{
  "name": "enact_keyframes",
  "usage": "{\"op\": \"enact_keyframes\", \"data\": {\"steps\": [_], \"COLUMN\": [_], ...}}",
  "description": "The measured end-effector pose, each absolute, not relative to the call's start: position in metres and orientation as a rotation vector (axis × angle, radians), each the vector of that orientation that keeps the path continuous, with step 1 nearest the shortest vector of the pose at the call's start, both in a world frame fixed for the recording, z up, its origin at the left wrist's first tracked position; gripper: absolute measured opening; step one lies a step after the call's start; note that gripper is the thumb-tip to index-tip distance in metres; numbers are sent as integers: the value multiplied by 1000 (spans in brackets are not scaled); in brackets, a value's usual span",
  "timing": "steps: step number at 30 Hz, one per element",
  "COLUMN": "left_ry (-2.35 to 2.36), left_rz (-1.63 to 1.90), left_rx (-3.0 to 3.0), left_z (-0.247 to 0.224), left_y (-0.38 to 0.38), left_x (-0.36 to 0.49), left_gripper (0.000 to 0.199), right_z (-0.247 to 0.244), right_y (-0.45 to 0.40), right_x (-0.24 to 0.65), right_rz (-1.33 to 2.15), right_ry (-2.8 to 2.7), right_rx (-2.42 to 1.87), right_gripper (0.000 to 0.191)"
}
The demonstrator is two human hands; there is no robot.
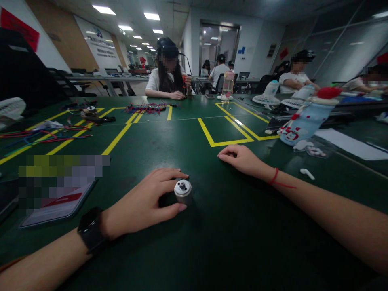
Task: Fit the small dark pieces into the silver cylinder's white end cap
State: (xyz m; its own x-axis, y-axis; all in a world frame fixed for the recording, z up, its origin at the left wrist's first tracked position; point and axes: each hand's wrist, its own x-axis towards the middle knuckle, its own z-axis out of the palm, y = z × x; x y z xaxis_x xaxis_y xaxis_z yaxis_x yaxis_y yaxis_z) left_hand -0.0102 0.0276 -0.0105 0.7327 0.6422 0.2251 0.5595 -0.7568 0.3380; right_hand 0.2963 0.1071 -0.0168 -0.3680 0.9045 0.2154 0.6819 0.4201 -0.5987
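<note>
From my head camera, the small metal cylinder (183, 190) is the landmark for everything else. It stands on the green table (230, 226) with its round end face and dark centre hub tilted up toward me, so its long axis runs roughly upright, leaning a little my way. My left hand (145, 204) is wrapped around it from the left: fingers (169, 176) curl over the far side, thumb (172, 210) presses the near side, so the cylinder is pinched between them. A black watch (90, 229) sits on that wrist.

My right hand (241, 159) lies beyond and to the right of the cylinder, apart from it, resting on the table with fingers loosely curled under, holding nothing that I can see. A red string (275, 177) circles its wrist. So the left hand is on the cylinder and the right is merely near.

Further right of the cylinder lies a white earbud (307, 173); left of it, a flat card (57, 208). Well beyond it, yellow tape lines (226, 142) mark a box, and a person (168, 70) sits across the table.
</note>
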Motion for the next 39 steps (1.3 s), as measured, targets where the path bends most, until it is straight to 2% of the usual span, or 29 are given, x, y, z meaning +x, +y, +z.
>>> {"op": "enact_keyframes", "data": {"steps": [5, 10, 17, 21, 28, 32, 39], "left_ry": [936, 986, 984, 1011, 1019, 998, 963], "left_rz": [486, 485, 484, 462, 443, 418, 520], "left_rx": [2695, 2670, 2682, 2664, 2684, 2699, 2676], "left_z": [-10, -9, -10, -10, -8, -8, -9], "left_y": [27, 26, 27, 28, 25, 27, 27], "left_x": [-10, -8, -7, -5, -4, -4, -9], "left_gripper": [39, 55, 50, 42, 43, 36, 43], "right_z": [-17, -15, 3, 11, 13, 18, -2], "right_y": [108, 100, 46, 26, 24, 26, 39], "right_x": [296, 286, 233, 216, 212, 220, 250], "right_rz": [469, 377, 710, 788, 776, 692, 648], "right_ry": [-2220, -2284, -2136, -2160, -2080, -2062, -2420], "right_rx": [-1322, -1226, -870, -718, -772, -787, -877], "right_gripper": [22, 19, 29, 19, 11, 11, 10]}}
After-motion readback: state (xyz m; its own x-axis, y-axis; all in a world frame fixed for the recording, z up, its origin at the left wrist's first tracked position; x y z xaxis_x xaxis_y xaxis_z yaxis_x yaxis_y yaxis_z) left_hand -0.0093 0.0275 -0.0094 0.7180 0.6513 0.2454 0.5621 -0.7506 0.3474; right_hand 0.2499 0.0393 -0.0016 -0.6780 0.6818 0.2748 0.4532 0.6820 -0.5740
